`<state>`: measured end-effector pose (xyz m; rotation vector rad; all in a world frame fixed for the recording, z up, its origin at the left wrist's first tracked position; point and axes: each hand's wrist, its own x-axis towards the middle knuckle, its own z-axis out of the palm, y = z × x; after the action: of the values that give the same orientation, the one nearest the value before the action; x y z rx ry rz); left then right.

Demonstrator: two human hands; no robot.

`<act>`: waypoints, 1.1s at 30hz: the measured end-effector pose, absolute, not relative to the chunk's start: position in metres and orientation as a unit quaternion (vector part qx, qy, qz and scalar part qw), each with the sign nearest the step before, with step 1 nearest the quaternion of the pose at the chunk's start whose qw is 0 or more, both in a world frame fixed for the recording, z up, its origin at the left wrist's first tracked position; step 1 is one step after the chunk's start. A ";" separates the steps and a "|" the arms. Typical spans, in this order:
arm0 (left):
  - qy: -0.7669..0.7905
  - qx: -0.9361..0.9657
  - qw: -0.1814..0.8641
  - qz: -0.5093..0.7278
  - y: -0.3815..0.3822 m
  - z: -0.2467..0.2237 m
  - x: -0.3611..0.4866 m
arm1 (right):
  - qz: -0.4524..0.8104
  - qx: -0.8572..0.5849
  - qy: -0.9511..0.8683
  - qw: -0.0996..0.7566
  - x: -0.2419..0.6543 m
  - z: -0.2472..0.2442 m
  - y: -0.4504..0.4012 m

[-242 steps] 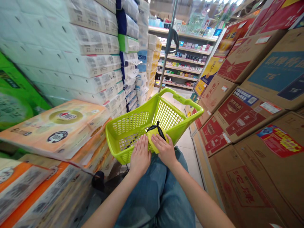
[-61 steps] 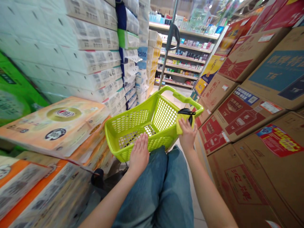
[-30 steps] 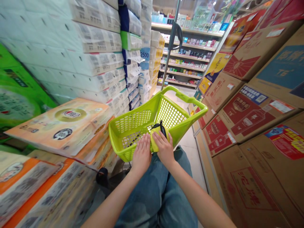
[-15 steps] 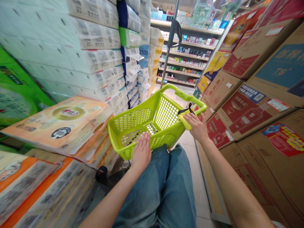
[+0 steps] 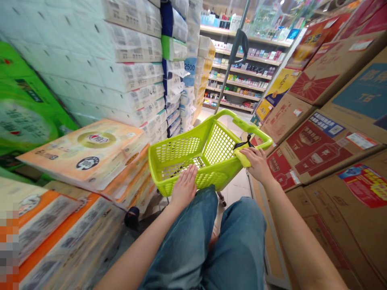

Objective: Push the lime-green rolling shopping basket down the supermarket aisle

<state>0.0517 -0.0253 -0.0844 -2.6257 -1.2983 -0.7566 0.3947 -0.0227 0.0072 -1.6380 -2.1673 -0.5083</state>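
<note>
A lime-green perforated basket stands in front of my knees, its raised handle end at the far right. My left hand lies flat against its near side, fingers stretched out and holding nothing. At the right end of the near rim, my right hand is closed over a yellow cloth, pressing it to the rim. Beside the cloth is a small black item with a loop. Little can be seen inside the basket apart from its slotted floor.
White tissue packs are stacked high at the left, with an orange pack lower down. Cardboard cartons line the right side. Beyond the basket rise a metal pole and stocked shelves. Someone's dark shoe shows at lower left.
The basket and both hands appear further right in the view, as do the stacks. My knees have moved apart, and a wheel now shows between them. Both hands keep their places on the basket.
</note>
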 end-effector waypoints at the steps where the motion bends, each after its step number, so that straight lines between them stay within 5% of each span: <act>1: -0.425 -0.868 0.057 -0.250 -0.021 -0.085 0.053 | -0.177 -0.582 -0.769 0.198 0.396 0.004 -0.023; 23: -0.448 -0.838 0.053 -0.307 0.032 -0.081 0.018 | -0.170 -0.616 -0.730 0.241 0.329 -0.008 -0.010; 27: -0.487 -0.813 0.030 -0.317 0.027 -0.069 0.048 | -0.167 -0.618 -0.729 0.243 0.329 -0.008 -0.029; 33: -0.289 -0.914 -0.042 -0.281 0.019 -0.042 0.140 | -0.153 -0.616 -0.723 0.274 0.317 -0.011 -0.049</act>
<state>0.1396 0.0193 -0.0417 -2.9510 -0.9327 -0.9068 0.3169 -0.0487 -0.0113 -1.6564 -1.9435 -0.4105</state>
